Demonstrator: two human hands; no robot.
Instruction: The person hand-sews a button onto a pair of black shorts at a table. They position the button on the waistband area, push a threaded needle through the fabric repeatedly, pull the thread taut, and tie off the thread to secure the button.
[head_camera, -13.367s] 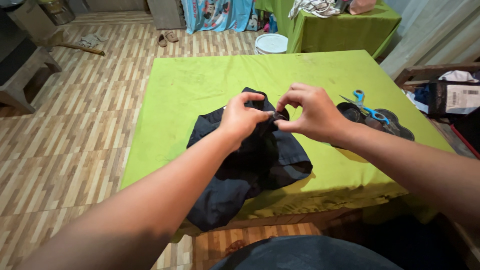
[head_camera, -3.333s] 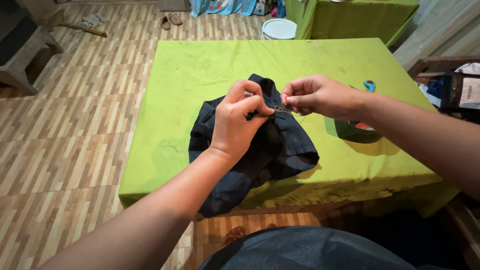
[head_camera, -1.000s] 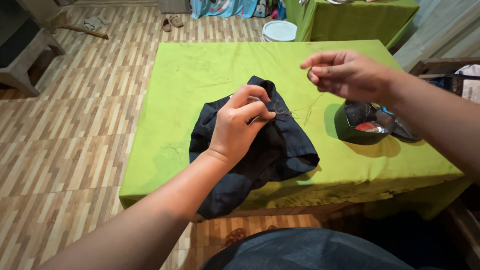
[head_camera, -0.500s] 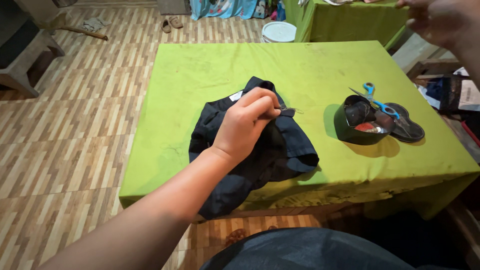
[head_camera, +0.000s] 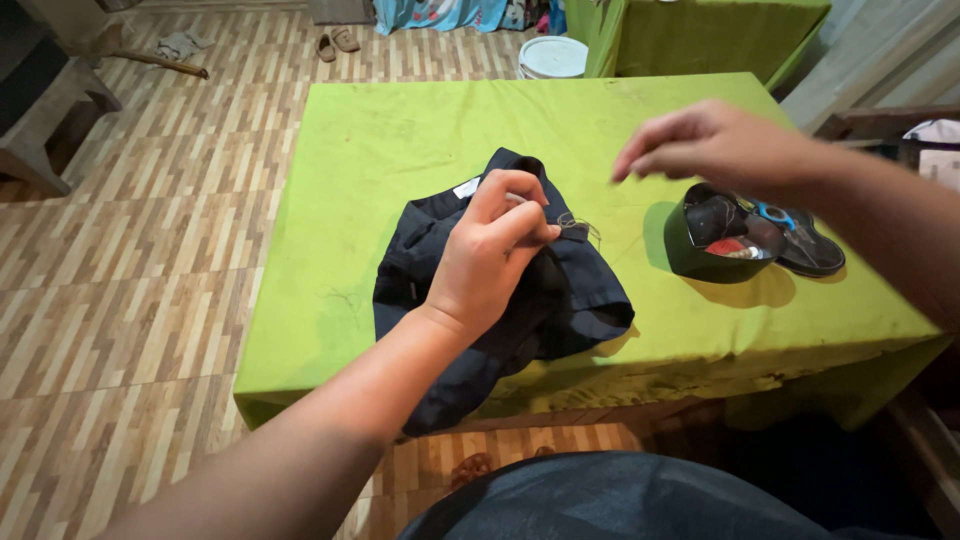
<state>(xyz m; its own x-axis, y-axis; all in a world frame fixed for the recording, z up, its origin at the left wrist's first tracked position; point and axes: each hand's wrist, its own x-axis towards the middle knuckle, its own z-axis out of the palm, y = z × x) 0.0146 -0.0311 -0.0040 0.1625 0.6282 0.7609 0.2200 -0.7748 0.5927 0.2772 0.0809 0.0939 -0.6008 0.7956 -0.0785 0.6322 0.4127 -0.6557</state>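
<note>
A dark navy garment lies bunched on the lime-green table and hangs over its near edge. My left hand rests on it and pinches a fold of the fabric between thumb and fingers. A loose loop of thin thread lies just right of that pinch. My right hand hovers above the table to the right, palm down, fingertips drawn together and pointing towards the garment; the thread seems to lead to them, and any needle is too small to see.
A black bowl of sewing bits stands right of the garment, with blue-handled scissors and a black lid beside it. Beyond the table are a white bucket, a second green-covered table and sandals on the wooden floor.
My right hand pulled up and away to the far right from the garment, then came back down towards it. My left hand kept its pinch on the fabric.
</note>
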